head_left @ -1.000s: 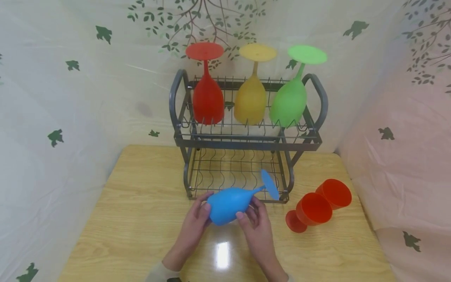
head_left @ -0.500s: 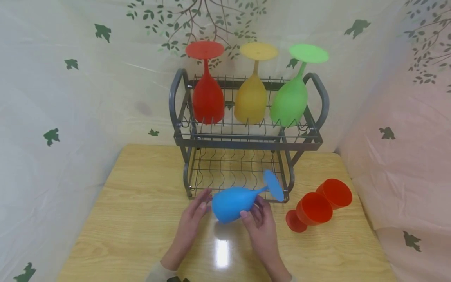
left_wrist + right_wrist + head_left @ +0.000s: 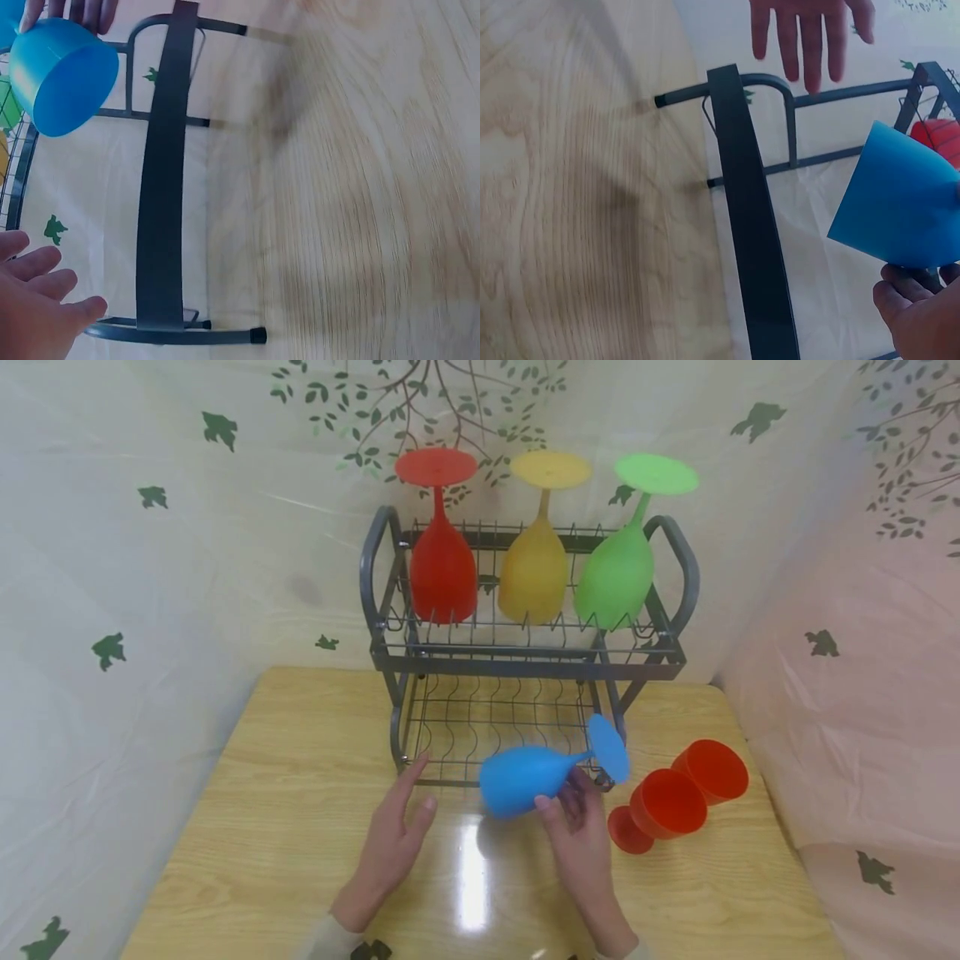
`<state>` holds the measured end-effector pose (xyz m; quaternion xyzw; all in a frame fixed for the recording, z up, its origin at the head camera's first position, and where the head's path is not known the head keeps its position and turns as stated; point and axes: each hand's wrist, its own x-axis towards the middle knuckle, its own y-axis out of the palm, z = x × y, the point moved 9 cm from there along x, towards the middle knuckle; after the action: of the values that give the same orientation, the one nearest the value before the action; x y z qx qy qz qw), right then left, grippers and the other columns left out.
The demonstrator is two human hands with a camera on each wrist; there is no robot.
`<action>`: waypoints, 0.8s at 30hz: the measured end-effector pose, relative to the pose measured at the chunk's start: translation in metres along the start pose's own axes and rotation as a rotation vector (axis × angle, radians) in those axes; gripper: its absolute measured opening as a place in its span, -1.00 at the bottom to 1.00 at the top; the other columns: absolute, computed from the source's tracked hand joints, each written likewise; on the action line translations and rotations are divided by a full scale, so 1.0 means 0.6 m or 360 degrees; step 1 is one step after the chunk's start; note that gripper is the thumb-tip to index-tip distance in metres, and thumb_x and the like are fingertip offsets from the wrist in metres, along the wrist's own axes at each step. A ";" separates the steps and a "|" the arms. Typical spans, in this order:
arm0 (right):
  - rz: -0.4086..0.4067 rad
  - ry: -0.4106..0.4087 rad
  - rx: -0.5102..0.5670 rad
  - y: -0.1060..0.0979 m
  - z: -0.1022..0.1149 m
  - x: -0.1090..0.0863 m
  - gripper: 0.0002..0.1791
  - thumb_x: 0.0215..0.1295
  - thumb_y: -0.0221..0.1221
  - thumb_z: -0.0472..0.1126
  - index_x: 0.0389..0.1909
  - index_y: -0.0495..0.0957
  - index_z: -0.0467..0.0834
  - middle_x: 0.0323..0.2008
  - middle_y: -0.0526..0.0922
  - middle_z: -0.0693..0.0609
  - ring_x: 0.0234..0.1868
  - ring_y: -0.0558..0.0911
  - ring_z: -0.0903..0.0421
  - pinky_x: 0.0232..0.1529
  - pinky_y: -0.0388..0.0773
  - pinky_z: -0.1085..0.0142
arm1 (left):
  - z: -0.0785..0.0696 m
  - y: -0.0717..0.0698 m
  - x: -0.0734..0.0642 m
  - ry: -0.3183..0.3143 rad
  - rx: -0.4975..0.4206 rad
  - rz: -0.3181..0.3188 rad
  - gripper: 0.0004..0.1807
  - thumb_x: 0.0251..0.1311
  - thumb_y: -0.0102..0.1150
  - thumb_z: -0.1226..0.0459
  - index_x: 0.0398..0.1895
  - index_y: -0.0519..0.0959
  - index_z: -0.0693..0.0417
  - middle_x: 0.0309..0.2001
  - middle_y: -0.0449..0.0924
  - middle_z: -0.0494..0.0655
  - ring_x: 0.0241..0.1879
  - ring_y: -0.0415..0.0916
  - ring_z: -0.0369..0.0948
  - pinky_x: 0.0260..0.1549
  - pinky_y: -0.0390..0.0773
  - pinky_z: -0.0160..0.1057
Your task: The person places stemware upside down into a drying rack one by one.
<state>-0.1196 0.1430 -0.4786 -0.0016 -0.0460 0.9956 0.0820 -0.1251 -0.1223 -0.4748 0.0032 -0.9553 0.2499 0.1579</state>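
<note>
A blue plastic wine goblet point(image 3: 525, 779) is held in the air in front of the rack's lower tier, lying on its side with the rim to the left and the foot to the upper right. My right hand point(image 3: 582, 835) grips it at the bowl's stem end, thumb in front and fingers behind. To the left, apart from the goblet, my left hand point(image 3: 392, 839) hovers with fingers extended, holding nothing. In the left wrist view the goblet's open mouth point(image 3: 79, 88) faces the camera. The right wrist view shows the blue bowl point(image 3: 900, 199) above the right fingers.
A dark two-tier dish rack point(image 3: 528, 670) stands at the back. Upside down on its upper tier are a red goblet point(image 3: 444, 572), a yellow goblet point(image 3: 533, 577) and a green goblet point(image 3: 617, 578). Two red cups point(image 3: 667, 804) stand on the wooden table point(image 3: 277, 827) at right.
My left hand has let go of the blue goblet and drawn back to the left. My right hand has carried the goblet rightward and slightly toward the rack.
</note>
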 end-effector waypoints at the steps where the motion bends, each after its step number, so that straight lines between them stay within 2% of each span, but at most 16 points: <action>1: -0.0012 -0.0003 -0.0013 -0.003 0.000 0.002 -0.19 0.41 0.34 -0.13 0.53 0.16 -0.22 0.47 0.33 -0.18 0.46 0.39 -0.22 0.26 0.44 0.28 | 0.001 0.000 -0.001 0.0005 0.0024 0.0006 -0.33 0.47 0.07 0.29 0.62 0.20 0.03 0.59 0.19 -0.04 0.55 0.14 0.06 0.47 0.15 0.17; 7: -0.0069 -0.0080 -0.0009 -0.020 0.004 0.014 -0.23 0.42 0.32 -0.17 0.53 0.19 -0.17 0.45 0.36 -0.14 0.46 0.41 -0.20 0.25 0.42 0.40 | 0.005 0.000 -0.006 0.0086 0.0229 0.0022 -0.31 0.47 0.11 0.22 0.61 0.19 0.09 0.60 0.15 0.04 0.56 0.11 0.09 0.47 0.13 0.20; 14: -0.0106 -0.0117 0.0003 -0.038 0.008 0.028 -0.24 0.44 0.30 -0.21 0.55 0.16 -0.18 0.47 0.33 -0.12 0.48 0.38 -0.18 0.28 0.37 0.44 | 0.004 0.003 -0.012 0.0233 0.0518 0.0023 -0.29 0.45 0.11 0.12 0.54 0.24 0.28 0.57 0.18 0.18 0.54 0.11 0.21 0.43 0.07 0.37; 17: -0.0119 -0.0152 -0.0024 -0.045 0.008 0.034 -0.23 0.44 0.29 -0.21 0.56 0.17 -0.18 0.49 0.32 -0.11 0.49 0.36 -0.18 0.33 0.36 0.34 | 0.008 0.005 -0.014 0.0245 0.0606 0.0053 -0.28 0.44 0.11 0.09 0.53 0.25 0.31 0.57 0.16 0.18 0.55 0.09 0.20 0.43 0.05 0.39; 24: -0.0188 -0.0160 -0.0145 -0.061 0.003 0.050 -0.20 0.43 0.32 -0.13 0.57 0.17 -0.15 0.49 0.34 -0.07 0.49 0.38 -0.09 0.38 0.36 0.14 | 0.020 0.011 -0.017 0.0183 0.0728 0.0149 -0.24 0.45 0.14 0.04 0.55 0.23 0.30 0.62 0.03 0.10 0.58 0.02 0.18 0.46 -0.03 0.39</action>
<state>-0.1434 0.1838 -0.4734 0.0473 -0.0952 0.9847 0.1379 -0.1196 -0.1233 -0.4908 -0.0195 -0.8624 0.4665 0.1955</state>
